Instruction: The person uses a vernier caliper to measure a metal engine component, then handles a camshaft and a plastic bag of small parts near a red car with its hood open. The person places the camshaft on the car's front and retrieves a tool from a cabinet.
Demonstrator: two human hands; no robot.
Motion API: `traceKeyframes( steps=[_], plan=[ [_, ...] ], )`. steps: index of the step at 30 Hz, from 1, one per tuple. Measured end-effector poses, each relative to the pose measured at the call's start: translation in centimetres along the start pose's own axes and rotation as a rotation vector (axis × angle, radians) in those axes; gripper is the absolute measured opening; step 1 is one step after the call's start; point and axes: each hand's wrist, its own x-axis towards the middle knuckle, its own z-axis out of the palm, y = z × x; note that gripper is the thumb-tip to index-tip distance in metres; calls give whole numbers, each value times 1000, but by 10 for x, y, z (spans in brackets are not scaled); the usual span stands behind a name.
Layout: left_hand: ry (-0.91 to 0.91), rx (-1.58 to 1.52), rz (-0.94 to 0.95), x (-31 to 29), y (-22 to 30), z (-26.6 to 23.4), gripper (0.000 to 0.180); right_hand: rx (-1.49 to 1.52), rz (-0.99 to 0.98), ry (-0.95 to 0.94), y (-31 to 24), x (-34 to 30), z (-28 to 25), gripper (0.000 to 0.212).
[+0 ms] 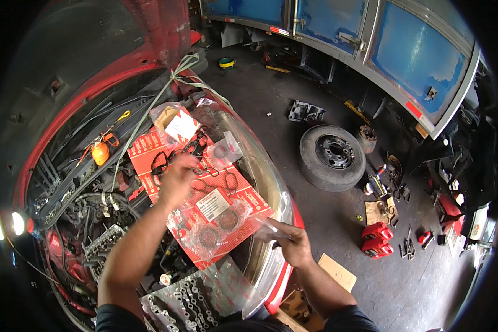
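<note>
Over a red printed cardboard sheet [183,233], laid across the open engine bay, my left hand [178,176] is among black rubber gaskets [225,181]. Its fingers are smeared by motion, so any grip there is unclear. My right hand [296,245], at the sheet's right side, pinches a clear plastic bag [266,227]. Between the hands lies a clear bag of round rings [227,219] with a white label [212,205]. Another small clear bag [225,150] rests at the upper right of the sheet, and a white paper [182,126] at its top.
Below the sheet, metal rocker parts [191,304] lie on a silvery sheet. An orange bottle [100,153] stands at the bay's left under the raised red hood [169,33]. On the floor are a wheel [333,157], red jugs [377,239] and tools; a blue truck body [420,55] stands behind.
</note>
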Motion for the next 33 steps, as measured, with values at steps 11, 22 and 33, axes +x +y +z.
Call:
traceKeyframes(
  steps=[11,22,33],
  plan=[
    [59,336,-240,117,-62,-61,32,54,15,328,23,-79,-48,38],
    [-79,907,623,-96,139,-78,12,-275,-551,-113,-104,-57,12,46],
    [-153,819,583,-220,223,-107,30,-1219,-877,-526,-184,-116,125,43]
  ],
)
